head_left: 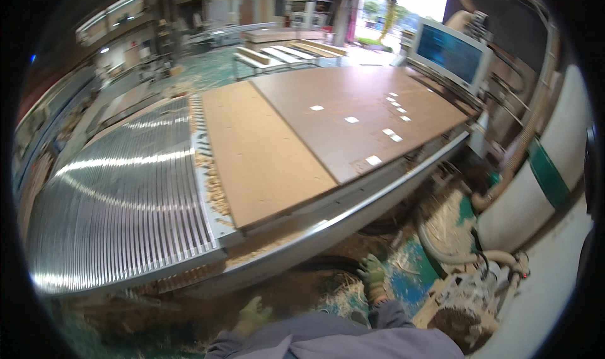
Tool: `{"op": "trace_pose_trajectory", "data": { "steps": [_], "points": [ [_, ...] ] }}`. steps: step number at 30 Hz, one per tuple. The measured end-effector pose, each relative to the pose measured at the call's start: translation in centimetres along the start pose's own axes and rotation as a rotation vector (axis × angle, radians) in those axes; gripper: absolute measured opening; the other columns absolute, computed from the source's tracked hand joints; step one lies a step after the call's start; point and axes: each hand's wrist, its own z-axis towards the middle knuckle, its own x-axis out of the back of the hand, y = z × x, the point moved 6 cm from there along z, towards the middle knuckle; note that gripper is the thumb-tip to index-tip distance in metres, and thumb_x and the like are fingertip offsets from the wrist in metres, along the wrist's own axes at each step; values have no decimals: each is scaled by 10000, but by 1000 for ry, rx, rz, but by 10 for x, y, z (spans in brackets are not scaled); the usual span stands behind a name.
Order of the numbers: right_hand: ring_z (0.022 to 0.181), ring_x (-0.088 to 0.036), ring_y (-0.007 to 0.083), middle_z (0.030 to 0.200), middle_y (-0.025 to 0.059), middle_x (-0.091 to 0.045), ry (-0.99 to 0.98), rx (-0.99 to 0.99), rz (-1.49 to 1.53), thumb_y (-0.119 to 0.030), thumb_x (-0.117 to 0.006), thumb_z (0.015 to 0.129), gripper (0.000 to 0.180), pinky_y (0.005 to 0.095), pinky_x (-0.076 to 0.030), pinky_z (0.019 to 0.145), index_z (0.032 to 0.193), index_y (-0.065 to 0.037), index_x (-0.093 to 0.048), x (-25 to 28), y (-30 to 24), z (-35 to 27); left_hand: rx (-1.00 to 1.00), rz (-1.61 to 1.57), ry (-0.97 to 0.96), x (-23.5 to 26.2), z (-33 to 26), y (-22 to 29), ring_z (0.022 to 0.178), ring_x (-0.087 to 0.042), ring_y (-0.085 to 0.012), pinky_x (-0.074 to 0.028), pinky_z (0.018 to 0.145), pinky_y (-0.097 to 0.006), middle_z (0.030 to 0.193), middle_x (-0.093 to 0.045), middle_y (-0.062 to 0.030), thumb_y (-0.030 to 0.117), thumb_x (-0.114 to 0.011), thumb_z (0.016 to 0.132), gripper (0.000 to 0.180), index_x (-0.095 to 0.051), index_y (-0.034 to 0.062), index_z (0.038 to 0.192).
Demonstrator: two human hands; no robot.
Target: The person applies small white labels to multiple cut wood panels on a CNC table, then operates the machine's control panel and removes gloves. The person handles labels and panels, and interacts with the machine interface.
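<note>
I am finding the right hand point(373, 276) with gloved fingers loosely bent, gripping nothing visible; the left hand point(252, 315) is blurring, so I cannot tell its finger state. Both are hanging on the near side, apart from the metal rail point(378, 198). Beyond it, the tan board point(268, 157) is lying left of the brown board point(365, 94). I am noting wood chips point(214, 186) along the tan board's left edge: any creeping underneath could tilt or scratch it.

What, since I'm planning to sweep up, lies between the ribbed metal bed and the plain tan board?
The head view shows a pale strip scattered with wood debris between the ribbed metal bed and the tan board.
</note>
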Motion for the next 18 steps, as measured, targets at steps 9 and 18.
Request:
{"op": "trace_pose_trajectory", "data": {
  "steps": [9,18],
  "points": [
    [974,-573,232,1104,84,-570,-442,-3,878,-181,-569,922,388,410,-536,812,1293,-83,-509,-23,-17,45,-6,-156,-24,-3,21,-10,1206,-663,-273,-552,997,-373,1327,-641,-232,301,-806,876,764,-459,-66,1450],
    [982,-558,232,1057,49,-523,-185,-39,885,-168,-504,948,209,454,-512,812,1155,-148,-513,-29,-68,60,54,-80,-22,1,25,-1,1202,-658,-272,-556,977,-365,1351,-625,-227,268,-805,872,764,-445,-56,1463]
  ]
}}
